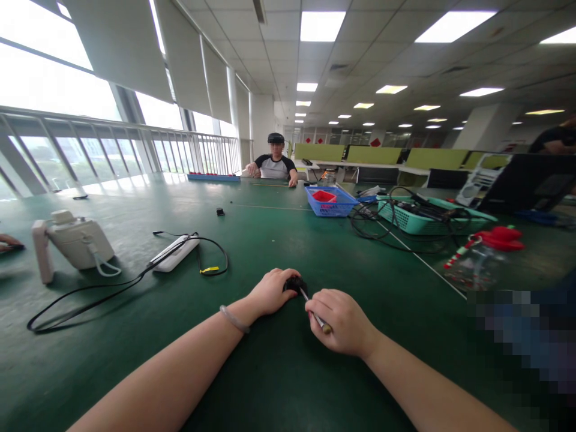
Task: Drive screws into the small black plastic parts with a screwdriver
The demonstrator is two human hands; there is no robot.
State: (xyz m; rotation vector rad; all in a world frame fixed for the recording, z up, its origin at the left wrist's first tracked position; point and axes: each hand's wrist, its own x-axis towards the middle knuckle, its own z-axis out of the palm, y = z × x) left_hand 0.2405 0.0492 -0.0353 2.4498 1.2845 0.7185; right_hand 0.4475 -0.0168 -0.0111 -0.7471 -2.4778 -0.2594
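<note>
My left hand (272,291) rests on the green table with its fingers closed around a small black object (296,284), whose kind I cannot make out. A grey bangle (234,319) circles my left wrist. In my right hand (342,321) is a slim pen-like tool (322,324) with a pale shaft and a brownish, rounded rear end. It slants away from me, and its far tip meets the black object or lies right beside it. My fingers cover the middle of the tool.
Left of my hands lie a white power bank-like block (175,253), a black cable (90,302) and a cream bottle (83,240). Blue (330,207) and green (414,219) baskets, tangled cables and a red-lidded clear bottle (483,264) are at right. A person (272,165) sits opposite.
</note>
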